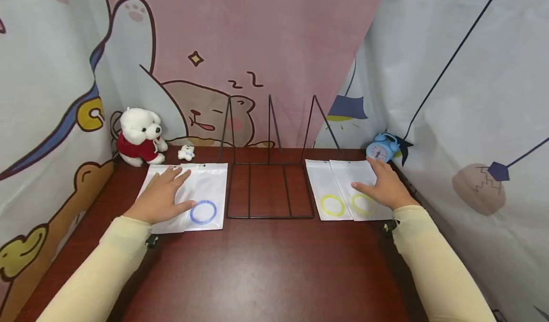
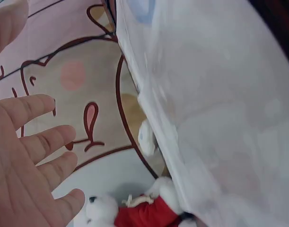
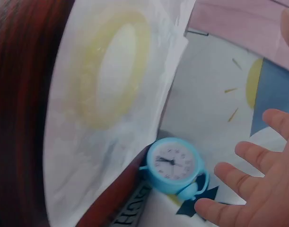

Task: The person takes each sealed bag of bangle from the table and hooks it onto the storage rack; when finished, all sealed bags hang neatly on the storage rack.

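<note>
White packets [image 1: 212, 184] below spread fingers [image 1: 182, 179]

Left sleeve [image 1: 100, 269] pale yellow, plain; right sleeve [image 1: 437, 265] matching; small dark device [image 1: 151, 241] at each wrist

Left hand [image 1: 160, 198], right hand [image 1: 386, 186] well apart, fingers extended, spread; thumbs pointing inward.
</note>
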Tool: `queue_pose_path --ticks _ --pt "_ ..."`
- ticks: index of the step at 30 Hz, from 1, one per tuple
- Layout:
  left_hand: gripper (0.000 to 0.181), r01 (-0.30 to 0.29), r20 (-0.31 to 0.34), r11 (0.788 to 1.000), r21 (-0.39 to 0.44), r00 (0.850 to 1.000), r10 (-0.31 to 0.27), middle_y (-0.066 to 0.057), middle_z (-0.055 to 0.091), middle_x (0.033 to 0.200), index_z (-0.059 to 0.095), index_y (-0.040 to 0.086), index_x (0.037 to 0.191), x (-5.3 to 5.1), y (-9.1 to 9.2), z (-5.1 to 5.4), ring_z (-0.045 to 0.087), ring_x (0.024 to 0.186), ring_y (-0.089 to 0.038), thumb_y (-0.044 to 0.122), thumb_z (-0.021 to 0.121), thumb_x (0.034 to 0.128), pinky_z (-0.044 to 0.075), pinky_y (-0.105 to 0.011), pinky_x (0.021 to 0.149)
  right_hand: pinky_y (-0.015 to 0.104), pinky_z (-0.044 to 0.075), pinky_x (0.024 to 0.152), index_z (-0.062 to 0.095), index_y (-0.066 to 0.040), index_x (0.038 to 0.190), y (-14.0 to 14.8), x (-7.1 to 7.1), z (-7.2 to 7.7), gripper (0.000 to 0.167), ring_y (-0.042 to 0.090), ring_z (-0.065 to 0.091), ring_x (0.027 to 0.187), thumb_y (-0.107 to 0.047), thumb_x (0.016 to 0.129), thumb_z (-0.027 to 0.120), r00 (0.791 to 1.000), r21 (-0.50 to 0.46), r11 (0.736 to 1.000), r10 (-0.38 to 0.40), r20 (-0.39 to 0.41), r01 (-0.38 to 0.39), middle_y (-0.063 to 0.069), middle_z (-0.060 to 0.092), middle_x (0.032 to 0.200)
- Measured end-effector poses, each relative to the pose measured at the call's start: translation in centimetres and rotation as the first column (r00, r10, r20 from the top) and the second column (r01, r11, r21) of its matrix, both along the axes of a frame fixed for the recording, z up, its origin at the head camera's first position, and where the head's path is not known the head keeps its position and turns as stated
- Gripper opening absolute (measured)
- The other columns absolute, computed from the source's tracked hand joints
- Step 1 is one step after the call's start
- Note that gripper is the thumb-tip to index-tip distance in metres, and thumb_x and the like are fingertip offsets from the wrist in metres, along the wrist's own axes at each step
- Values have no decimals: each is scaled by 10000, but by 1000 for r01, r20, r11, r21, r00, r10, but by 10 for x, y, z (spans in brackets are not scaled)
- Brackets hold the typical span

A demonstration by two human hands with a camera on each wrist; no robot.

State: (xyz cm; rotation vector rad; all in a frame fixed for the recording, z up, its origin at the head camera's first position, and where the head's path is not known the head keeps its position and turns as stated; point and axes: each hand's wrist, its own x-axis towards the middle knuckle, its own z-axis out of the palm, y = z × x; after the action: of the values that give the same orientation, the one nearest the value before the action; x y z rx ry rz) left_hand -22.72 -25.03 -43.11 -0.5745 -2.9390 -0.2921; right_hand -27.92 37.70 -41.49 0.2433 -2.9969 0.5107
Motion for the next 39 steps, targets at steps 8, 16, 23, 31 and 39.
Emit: queue_pose_path --ticks 8,16,23,31,39 --pt "860 82 -51 994 68 996 -79 -313 538 1508 517 -13 1529 -7 23 -17 449 1437 -552 503 773 890 364 -693 1165 729 365 1140 225 12 1660 22 1 -11 1109 564 402 1434 -640 917 727 995 -91 993 -62 83 70 360 333 1625" --pt "845 119 -49 986 116 992 -114 -280 554 1506 533 -12 1518 -14 42 -27 455 1443 -530 478 781 876 359 -689 1165 730 363 1132 240 52 1638 43 -1 -26 1090 567 409 1421 -620 929 724 986 -99 987 -116 120 128 387 361 1590" --pt "853 131 -18 985 116 991 -130 -266 549 1520 541 -10 1513 -17 56 -31 426 1469 -524 480 796 863 342 -688 1183 739 373 1124 290 16 1632 54 0 -33 1065 583 409 1408 -657 921 710 960 -131 967 -190 204 220 419 376 1557" --pt "892 132 57 982 132 988 -141 -284 532 1527 511 -33 1526 -24 71 -36 406 1475 -544 466 815 853 344 -701 1175 724 403 1111 358 59 1581 61 4 -36 992 576 460 1351 -591 933 736 951 -103 968 -200 235 229 431 417 1514" --pt "894 118 177 981 153 974 -144 -277 517 1543 481 -42 1542 -32 82 -38 373 1502 -526 446 816 872 317 -689 1199 715 440 1071 379 87 1555 67 6 -39 966 558 507 1274 -533 926 769 944 -58 971 -210 256 232 421 472 1450"
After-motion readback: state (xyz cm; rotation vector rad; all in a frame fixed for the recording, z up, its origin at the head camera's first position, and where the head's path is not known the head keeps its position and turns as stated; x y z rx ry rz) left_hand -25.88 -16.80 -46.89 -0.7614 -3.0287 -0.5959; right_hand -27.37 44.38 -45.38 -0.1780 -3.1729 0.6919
